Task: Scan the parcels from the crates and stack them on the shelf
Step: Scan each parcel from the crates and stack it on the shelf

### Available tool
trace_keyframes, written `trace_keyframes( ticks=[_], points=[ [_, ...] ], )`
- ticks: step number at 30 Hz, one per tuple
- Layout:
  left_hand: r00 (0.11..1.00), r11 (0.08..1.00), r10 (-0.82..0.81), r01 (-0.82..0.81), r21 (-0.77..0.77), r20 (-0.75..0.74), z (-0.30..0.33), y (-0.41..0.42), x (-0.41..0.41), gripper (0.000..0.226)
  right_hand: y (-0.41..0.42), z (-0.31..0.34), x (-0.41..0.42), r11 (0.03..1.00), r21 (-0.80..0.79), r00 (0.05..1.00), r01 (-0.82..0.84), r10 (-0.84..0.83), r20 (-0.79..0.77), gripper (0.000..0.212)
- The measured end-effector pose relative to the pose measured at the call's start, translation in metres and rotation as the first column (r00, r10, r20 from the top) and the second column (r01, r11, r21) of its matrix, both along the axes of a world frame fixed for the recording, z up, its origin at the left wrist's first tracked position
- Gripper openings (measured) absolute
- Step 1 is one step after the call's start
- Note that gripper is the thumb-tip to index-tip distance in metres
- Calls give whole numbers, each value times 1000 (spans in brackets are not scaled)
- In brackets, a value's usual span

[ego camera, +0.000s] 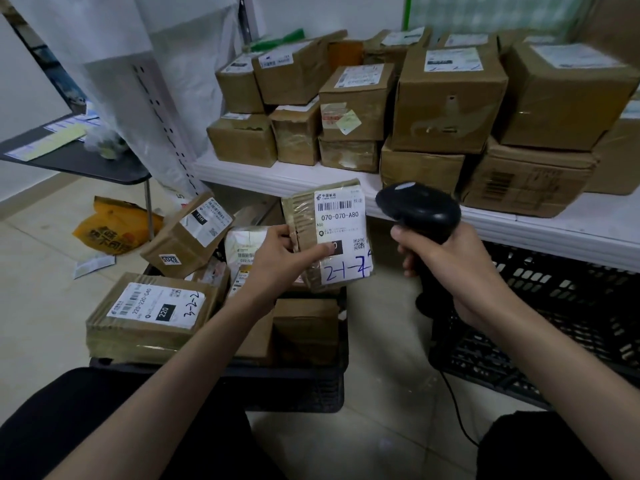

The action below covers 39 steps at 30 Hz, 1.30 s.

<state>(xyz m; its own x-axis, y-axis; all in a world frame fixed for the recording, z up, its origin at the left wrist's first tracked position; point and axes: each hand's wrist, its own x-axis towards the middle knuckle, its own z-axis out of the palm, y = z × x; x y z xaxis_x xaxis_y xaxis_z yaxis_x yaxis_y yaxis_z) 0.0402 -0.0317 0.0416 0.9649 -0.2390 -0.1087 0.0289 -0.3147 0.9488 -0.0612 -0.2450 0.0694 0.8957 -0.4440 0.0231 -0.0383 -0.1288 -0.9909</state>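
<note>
Shelf stacked with brown boxes; black crate full of parcels below, empty crate right. Left hand grips labelled parcel above crate, thumb on label. Right hand, fingers wrapped, holds scanner beside it.

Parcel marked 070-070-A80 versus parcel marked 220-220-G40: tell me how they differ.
The 070-070-A80 parcel is held up, gripped by the left hand, label facing the scanner in the right hand; the 220-220-G40 parcel lies untouched on the crate. The held one looks smaller and stands tilted; the other lies flat. Both are taped brown cardboard with white labels and handwritten blue numbers.
</note>
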Motion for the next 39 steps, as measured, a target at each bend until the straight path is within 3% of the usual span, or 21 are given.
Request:
trace_keyframes(
  ticks=[6,26,30,39],
  points=[
    [998,998,60,-59,-19,21,-7,-10,7,76,19,5,-17,980,112,986,-162,167,-30,8],
    [995,996,73,-70,-47,68,-11,-19,14,77,4,16,-25,972,105,978,-208,205,37,3],
    [992,996,79,-75,-44,101,2,-14,10,68,-3,23,-26,981,107,986,-164,158,60,9],
    [976,980,167,-149,-129,142,55,-13,5,80,-40,54,-42,991,123,995,-52,41,87,13]
  ],
)
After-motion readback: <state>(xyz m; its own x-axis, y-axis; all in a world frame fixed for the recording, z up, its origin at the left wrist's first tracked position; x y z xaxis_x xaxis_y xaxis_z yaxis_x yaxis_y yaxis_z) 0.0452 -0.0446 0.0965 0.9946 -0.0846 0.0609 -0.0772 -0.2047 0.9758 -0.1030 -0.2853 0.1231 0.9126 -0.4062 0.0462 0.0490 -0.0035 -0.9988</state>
